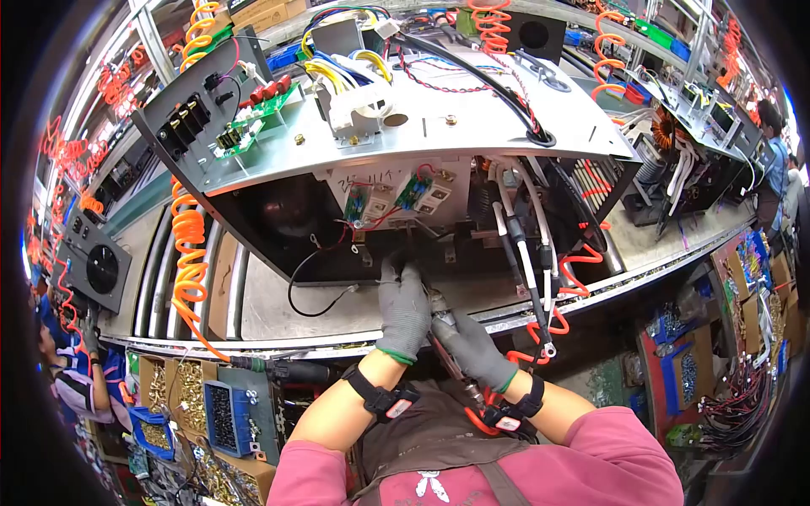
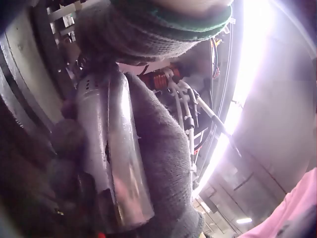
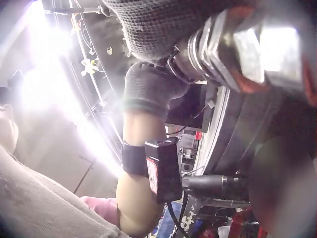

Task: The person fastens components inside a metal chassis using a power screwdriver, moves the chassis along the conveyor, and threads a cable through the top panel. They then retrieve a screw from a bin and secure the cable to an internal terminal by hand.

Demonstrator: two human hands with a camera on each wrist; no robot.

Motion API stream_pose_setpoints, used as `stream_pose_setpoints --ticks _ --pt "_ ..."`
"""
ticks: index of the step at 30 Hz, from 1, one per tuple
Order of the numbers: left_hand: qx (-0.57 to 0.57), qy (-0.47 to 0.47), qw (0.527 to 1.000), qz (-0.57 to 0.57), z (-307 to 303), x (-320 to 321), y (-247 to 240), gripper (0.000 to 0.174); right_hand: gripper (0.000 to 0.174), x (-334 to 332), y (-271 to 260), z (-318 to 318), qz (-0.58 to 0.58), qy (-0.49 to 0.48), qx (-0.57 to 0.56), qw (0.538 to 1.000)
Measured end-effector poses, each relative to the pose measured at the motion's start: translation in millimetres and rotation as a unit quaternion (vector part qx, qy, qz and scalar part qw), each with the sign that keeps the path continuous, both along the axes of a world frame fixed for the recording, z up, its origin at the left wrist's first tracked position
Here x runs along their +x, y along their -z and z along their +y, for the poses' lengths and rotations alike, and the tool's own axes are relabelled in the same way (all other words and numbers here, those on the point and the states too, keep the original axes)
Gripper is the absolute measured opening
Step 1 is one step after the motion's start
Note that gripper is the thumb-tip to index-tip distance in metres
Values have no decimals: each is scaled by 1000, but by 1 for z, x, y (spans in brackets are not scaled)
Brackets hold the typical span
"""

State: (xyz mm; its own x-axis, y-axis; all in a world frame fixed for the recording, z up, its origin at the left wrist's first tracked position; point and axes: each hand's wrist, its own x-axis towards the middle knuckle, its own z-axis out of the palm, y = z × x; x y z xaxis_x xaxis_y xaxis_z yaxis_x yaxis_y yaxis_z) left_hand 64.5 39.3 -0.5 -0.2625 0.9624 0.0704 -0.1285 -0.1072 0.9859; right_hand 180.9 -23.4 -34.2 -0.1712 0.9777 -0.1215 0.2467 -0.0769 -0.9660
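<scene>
My right hand, in a grey glove, grips a silvery cylindrical tool below the front edge of a metal cabinet. In the left wrist view the tool lies against the right glove. Its metal end fitting is close up in the right wrist view, beside the right glove. My left hand reaches to the cabinet's lower opening, just left of the tool; its fingertips are in shadow, and what they touch is hidden. Inside are two green boards.
A black cable with a ring end loops out of the cabinet at left. White cables hang at right near an orange coiled hose. Bins of screws stand lower left, parts trays lower right. Other people work at both sides.
</scene>
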Motion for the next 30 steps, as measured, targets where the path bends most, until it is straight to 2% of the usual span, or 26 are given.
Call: stream_pose_setpoints --ticks 4,6,7,9,10,11,12,13,15,16,17,19,21,23,26,29,30 --pt "-23 18 999 39 1 -6 -5 26 51 -5 0 2 1 10 -16 1000" --pt "-2 51 991 121 -7 -9 -17 35 49 -7 -5 1 65 8 -79 995" --pt "-1 50 991 121 -10 -10 -22 35 49 -9 -3 0 65 7 -78 995" --pt "15 103 987 125 -14 -12 -29 49 43 -14 5 0 261 9 -187 947" --pt "17 104 986 126 -14 -18 -31 49 43 -17 7 0 261 9 -185 947" --pt "36 150 954 257 -13 -28 -33 60 42 -19 10 0 319 15 -203 926" --pt "52 192 902 384 -13 -37 -35 71 41 -22 11 -1 375 21 -221 900" --pt "52 191 902 385 -14 -41 -38 71 41 -23 11 -4 376 19 -221 900" --pt "113 217 793 559 -13 -47 -48 89 45 -20 4 -9 392 17 -297 871" --pt "123 234 791 552 -10 -50 -52 92 50 -24 -9 -10 382 53 -305 871" --pt "126 233 790 553 -7 -51 -59 92 50 -25 -4 -9 383 52 -301 872" --pt "83 287 757 582 -4 -52 -71 80 52 -30 10 -9 461 5 -293 838" --pt "81 288 754 585 0 -49 -74 77 52 -37 15 -11 475 14 -312 823" --pt "78 289 752 588 3 -45 -76 73 51 -42 10 -14 559 -8 -341 756" --pt "60 282 729 621 7 -45 -81 73 51 -48 8 -19 572 -23 -305 761" --pt "34 340 723 600 13 -51 -93 77 54 -54 14 -22 583 -19 -274 764" --pt "31 379 709 594 15 -55 -96 79 55 -58 18 -22 578 -16 -273 769"
